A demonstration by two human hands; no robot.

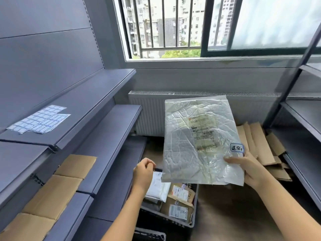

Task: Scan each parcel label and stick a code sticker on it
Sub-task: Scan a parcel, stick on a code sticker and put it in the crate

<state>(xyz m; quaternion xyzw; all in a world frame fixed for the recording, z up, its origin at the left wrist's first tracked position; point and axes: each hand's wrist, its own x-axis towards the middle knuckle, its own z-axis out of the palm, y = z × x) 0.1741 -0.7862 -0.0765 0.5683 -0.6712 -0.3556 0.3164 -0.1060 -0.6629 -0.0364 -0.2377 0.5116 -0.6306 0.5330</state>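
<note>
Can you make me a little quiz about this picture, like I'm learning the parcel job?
1. True or false: the right hand holds the plastic parcel bag near its lower right corner.
2. Where do the sheets of stickers lie? A) on the left shelf B) on the windowsill C) on the floor
3. Fill in the gap: the blue-edged sticker sits at the bag's ____ edge.

Key: 1 true; 2 A; 3 right.
</note>
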